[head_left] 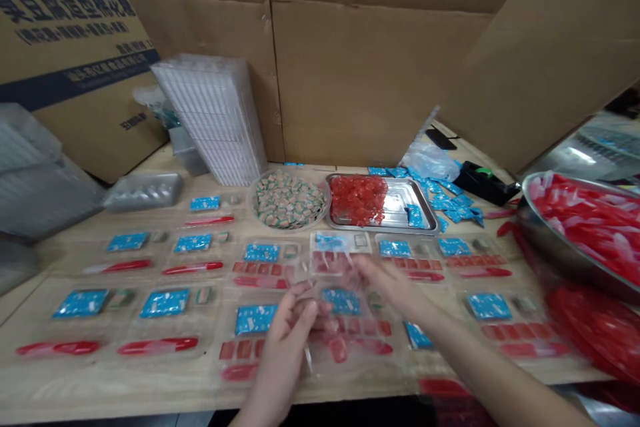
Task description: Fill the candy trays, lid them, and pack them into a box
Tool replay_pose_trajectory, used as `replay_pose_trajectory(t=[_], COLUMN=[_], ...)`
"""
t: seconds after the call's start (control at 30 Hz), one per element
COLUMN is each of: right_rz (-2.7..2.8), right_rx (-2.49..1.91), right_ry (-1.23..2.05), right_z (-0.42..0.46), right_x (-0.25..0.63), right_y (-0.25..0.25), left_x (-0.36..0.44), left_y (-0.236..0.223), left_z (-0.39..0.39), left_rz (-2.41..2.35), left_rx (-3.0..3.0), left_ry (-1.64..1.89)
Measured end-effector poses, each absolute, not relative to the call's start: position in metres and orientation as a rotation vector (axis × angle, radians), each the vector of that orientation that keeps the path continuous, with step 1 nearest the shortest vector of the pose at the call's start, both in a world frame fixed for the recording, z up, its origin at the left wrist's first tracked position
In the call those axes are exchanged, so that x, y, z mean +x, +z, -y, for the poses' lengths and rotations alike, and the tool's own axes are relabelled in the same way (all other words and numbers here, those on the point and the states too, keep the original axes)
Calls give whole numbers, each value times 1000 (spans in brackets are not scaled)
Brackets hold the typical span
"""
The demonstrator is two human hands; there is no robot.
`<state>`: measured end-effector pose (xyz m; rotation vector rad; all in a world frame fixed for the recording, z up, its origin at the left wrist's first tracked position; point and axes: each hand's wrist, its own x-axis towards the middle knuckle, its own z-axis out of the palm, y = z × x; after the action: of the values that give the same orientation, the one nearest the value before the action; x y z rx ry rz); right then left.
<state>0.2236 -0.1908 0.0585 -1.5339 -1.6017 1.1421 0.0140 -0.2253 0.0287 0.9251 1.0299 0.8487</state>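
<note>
**Clear blister tray (327, 263) held above the tabletop's front middle**

The right hand (385, 283) pinches its far edge; the left hand (283, 347) sits open-fingered below it (blur hides any firm grip). Blue sachets (165, 303) and red sticks (157, 345) lie in repeated sets across the tabletop (100, 383), evidently spaced to keep each set apart. The carton's (65, 20) blue characters stay unreadable.

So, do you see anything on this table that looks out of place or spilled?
Yes: loose blue sachets lie in a scattered heap beside the right end of the steel tray, and one sits on the tray itself, unlike the neat rows elsewhere.
</note>
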Motion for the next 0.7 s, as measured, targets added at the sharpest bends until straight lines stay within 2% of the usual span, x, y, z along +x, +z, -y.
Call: replay_pose_trajectory(t=[0.1, 0.13, 0.23, 0.37, 0.53, 0.7], right_rz=[2126, 2200, 2309, 2399, 2374, 2523], right_rx=[-1687, -1681, -1695, -1740, -1799, -1523], right_ry=[256, 174, 67, -31, -128, -145], right_z=[127, 104, 54, 57, 96, 100], right_x=[254, 265, 296, 340, 369, 341], right_y=[50, 46, 30, 15, 14, 16], left_x=[10, 10, 17, 41, 64, 64], left_y=[36, 40, 51, 58, 61, 38], left_z=[198, 188, 162, 146, 166, 221], left_rz=[-1009, -988, -913, -801, -986, -1015], left_rx=[1097, 1244, 1824, 2362, 2552, 2579], left_ry=[613, 516, 289, 175, 404, 557])
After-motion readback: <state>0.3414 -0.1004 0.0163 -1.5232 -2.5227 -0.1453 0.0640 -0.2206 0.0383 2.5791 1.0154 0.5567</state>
